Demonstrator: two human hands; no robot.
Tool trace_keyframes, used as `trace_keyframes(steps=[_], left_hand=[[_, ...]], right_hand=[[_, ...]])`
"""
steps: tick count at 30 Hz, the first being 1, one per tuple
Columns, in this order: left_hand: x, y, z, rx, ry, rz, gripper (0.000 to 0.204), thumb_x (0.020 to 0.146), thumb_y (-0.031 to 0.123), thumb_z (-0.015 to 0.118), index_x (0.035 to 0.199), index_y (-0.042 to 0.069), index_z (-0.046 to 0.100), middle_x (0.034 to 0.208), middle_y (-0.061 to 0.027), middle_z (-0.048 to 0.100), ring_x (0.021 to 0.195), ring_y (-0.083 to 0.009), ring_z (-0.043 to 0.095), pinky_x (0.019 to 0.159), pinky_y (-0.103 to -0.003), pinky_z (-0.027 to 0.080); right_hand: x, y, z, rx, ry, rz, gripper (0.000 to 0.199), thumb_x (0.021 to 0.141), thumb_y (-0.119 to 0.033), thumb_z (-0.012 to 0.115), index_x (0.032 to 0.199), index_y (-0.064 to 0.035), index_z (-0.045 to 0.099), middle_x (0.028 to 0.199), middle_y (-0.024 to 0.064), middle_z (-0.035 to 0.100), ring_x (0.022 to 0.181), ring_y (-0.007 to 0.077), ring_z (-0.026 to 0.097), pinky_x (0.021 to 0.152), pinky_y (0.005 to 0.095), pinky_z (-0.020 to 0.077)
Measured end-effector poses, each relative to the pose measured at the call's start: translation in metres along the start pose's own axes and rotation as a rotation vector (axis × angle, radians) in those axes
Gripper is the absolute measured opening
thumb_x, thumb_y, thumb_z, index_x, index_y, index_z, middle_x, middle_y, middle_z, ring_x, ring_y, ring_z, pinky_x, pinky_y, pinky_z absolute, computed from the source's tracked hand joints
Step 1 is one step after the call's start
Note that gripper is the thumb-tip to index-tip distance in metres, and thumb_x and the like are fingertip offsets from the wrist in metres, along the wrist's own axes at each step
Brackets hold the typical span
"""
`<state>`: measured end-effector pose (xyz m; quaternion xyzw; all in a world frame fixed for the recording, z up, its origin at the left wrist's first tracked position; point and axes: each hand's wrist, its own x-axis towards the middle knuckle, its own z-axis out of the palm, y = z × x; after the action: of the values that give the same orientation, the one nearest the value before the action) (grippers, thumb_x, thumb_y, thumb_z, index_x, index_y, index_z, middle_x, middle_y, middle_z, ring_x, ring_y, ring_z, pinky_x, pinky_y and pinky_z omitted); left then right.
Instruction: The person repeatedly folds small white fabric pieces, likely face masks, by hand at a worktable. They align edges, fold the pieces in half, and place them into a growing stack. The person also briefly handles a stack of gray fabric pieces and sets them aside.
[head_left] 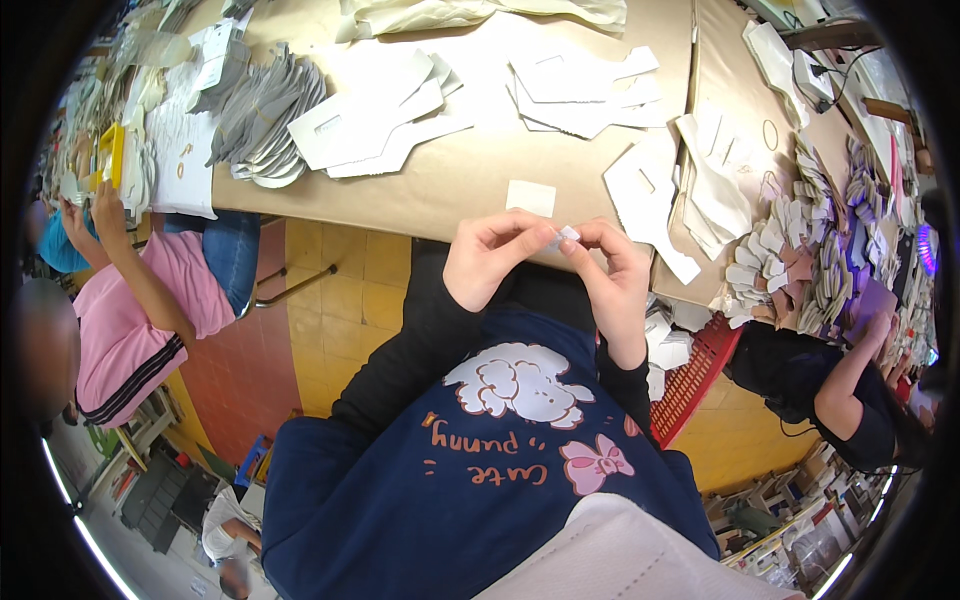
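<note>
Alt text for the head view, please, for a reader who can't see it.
The person's left hand and right hand pinch a small white piece between the fingertips, at the near edge of a brown table strewn with white cut-out pieces. Co-workers sit at either side.

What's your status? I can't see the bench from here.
Left hand and right hand pinch a small white tab between fingers. White patch on the table ahead. Nothing in the way.
</note>
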<state>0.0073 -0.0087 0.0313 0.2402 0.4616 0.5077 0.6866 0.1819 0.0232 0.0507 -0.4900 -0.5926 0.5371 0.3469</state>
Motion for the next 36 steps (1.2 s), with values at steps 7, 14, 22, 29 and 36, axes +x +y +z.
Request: trace_keyframes(steps=[7, 14, 22, 29, 36], left_hand=[[0.004, -0.003, -0.001, 0.265, 0.052, 0.112, 0.018, 0.099, 0.015, 0.066, 0.097, -0.001, 0.073, 0.093, -0.0037, 0.07, 0.077, -0.0074, 0.055, 0.072, -0.021, 0.041], [0.003, 0.015, -0.007, 0.017, 0.247, 0.142, 0.013, 0.102, 0.013, 0.06, 0.105, 0.001, 0.064, 0.088, 0.0001, 0.064, 0.082, -0.0094, 0.058, 0.081, -0.025, 0.045], [-0.003, 0.005, 0.019, 0.055, 0.115, 0.125, 0.013, 0.102, 0.014, 0.062, 0.1, 0.001, 0.063, 0.092, 0.0, 0.064, 0.085, -0.0065, 0.058, 0.08, -0.023, 0.046], [-0.003, 0.014, 0.007, 0.133, -0.133, 0.129, 0.022, 0.104, 0.022, 0.059, 0.097, 0.002, 0.063, 0.086, 0.0013, 0.06, 0.075, -0.0039, 0.051, 0.067, -0.022, 0.041], [-0.007, 0.005, 0.016, -0.27, -0.265, 0.016, 0.026, 0.105, 0.022, 0.053, 0.087, 0.005, 0.057, 0.086, 0.0008, 0.051, 0.08, -0.0086, 0.046, 0.072, -0.024, 0.037]], right_hand=[[-0.001, -0.003, 0.001, -0.067, -0.013, 0.05, 0.011, 0.093, -0.005, 0.066, 0.092, 0.0051, 0.065, 0.082, 0.009, 0.065, 0.076, 0.0148, 0.058, 0.072, 0.0272, 0.0469], [-0.001, -0.002, -0.013, 0.149, 0.092, 0.153, 0.011, 0.097, -0.006, 0.062, 0.1, 0.0038, 0.066, 0.089, 0.0022, 0.066, 0.085, 0.0107, 0.06, 0.079, 0.0261, 0.0472], [0.001, -0.008, 0.006, 0.001, -0.034, -0.023, 0.01, 0.091, -0.005, 0.068, 0.089, 0.0036, 0.065, 0.08, 0.0083, 0.063, 0.075, 0.0156, 0.058, 0.071, 0.0281, 0.046], [-0.001, -0.01, -0.001, 0.137, -0.089, 0.008, 0.018, 0.092, -0.007, 0.067, 0.079, 0.0034, 0.058, 0.07, 0.0062, 0.053, 0.065, 0.0137, 0.049, 0.061, 0.0277, 0.0382], [-0.004, -0.014, 0.01, 0.527, -0.078, 0.045, 0.018, 0.088, 0.0, 0.062, 0.072, 0.0028, 0.054, 0.07, 0.0009, 0.048, 0.066, 0.0093, 0.041, 0.059, 0.0265, 0.0303]])
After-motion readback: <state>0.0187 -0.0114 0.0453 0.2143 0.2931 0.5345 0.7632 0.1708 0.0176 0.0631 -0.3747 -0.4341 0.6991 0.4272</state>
